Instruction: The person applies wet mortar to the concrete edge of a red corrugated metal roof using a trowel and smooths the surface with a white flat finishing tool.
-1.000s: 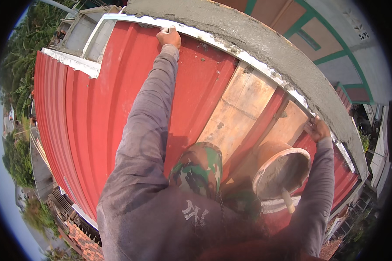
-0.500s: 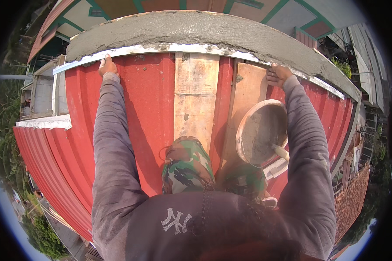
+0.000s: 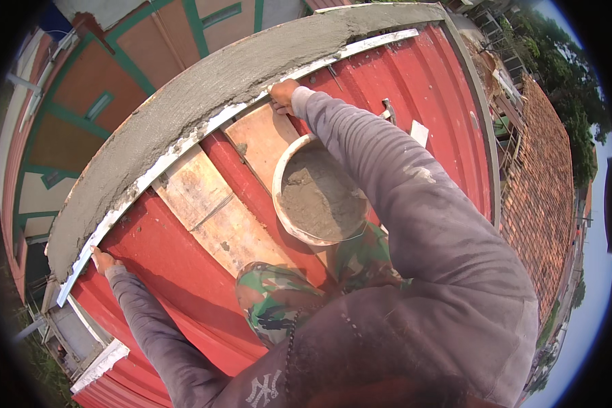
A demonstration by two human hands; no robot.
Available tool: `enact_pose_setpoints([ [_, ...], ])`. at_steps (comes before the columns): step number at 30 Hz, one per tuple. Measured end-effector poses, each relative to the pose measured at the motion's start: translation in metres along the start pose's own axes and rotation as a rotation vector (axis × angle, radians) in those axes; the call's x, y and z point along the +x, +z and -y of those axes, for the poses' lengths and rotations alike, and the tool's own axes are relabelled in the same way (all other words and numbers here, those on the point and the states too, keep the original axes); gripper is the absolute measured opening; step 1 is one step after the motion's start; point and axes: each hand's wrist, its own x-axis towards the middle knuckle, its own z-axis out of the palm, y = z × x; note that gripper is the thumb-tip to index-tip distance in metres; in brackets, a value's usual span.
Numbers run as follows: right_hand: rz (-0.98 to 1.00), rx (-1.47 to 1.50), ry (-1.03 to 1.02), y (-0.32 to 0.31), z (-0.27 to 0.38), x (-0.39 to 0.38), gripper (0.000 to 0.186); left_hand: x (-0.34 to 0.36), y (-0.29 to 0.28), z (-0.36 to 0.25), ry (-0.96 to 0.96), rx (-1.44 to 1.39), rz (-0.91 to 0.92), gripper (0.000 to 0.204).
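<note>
A long pale metal straightedge point(image 3: 381, 43), smeared with mortar, lies along the near edge of a band of wet grey mortar point(image 3: 163, 109) on top of a wall. My left hand point(image 3: 103, 260) grips it close to its left end, thumb against the bar. Farther right along the same bar, my right hand point(image 3: 284, 97) is closed on its near side, fingers curled beneath. Just below my right forearm stands a round bucket point(image 3: 294, 226) partly filled with grey mortar. The mortar's surface looks rough and ragged where it meets the straightedge.
Red corrugated roofing point(image 3: 163, 238) slopes under me. Two wooden planks, one pale point(image 3: 214, 207) and one browner point(image 3: 262, 139), lie across it. A hammer point(image 3: 388, 111) and a white offcut point(image 3: 419, 134) rest beyond my right arm. Past the wall is a drop beside a green-trimmed building point(image 3: 88, 102).
My view has turned and shifted right, so the wall now runs diagonally. Both hands still hold the straightedge. More of the bucket's inside and the roof's right side shows.
</note>
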Motion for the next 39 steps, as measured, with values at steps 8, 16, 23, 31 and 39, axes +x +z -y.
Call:
enact_pose_setpoints([
  [8, -0.219, 0.122, -0.087, 0.019, -0.006, 0.030, 0.037, 0.006, -0.013, -0.010, 0.025, 0.177, -0.018, 0.069],
  [16, -0.124, -0.998, -0.559, 0.011, -0.010, 0.027, 0.030, 0.013, -0.008, 0.000, -0.026, 0.187, -0.036, 0.066],
  [23, -0.143, -1.462, -0.535, 0.019, 0.018, -0.004, 0.043, 0.059, -0.016, 0.015, -0.027, 0.140, 0.007, 0.064],
  [31, -0.116, -0.834, -0.668, 0.025, -0.017, 0.127, 0.050, 0.132, -0.039, -0.021, 0.144, 0.115, -0.061, 0.065],
  [39, -0.057, -0.646, -0.619, 0.010, -0.080, 0.202, 0.055, 0.043, -0.013, -0.002, 0.001, -0.075, -0.258, 0.067],
])
